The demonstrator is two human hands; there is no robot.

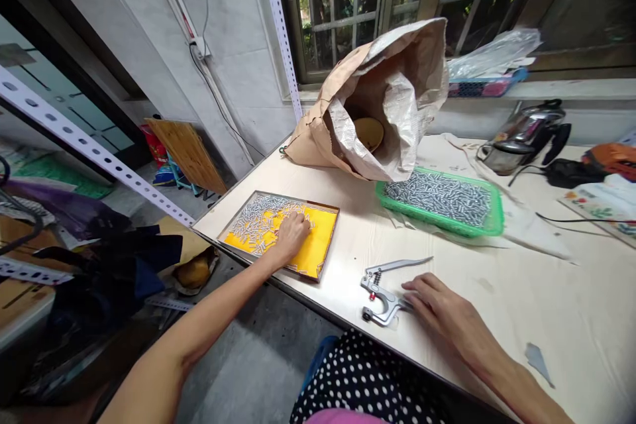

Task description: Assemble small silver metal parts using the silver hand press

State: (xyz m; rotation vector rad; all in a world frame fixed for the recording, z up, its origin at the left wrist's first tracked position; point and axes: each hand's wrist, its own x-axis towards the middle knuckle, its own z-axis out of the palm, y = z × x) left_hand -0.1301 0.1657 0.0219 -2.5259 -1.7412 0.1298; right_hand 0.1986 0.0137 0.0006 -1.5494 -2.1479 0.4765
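My left hand (pixel 291 235) reaches into a shallow yellow-bottomed tray (pixel 322 248) on the table's left part, its fingers curled down on several small silver metal pieces (pixel 256 215) spread there. My right hand (pixel 440 308) lies near the table's front edge with its fingers stretched flat, the tips touching the handle of silver hand pliers (pixel 380 288) that rest on the table. A green plastic basket (pixel 494 218) heaped with the same silver pieces stands further back at the middle.
A large open brown paper sack (pixel 392 89) stands behind the green basket. A steel kettle (pixel 521 136), black cords and an orange item sit at the back right. A perforated white metal rail (pixel 89 146) and clutter lie left of the table. A small scrap (pixel 539 359) lies at front right.
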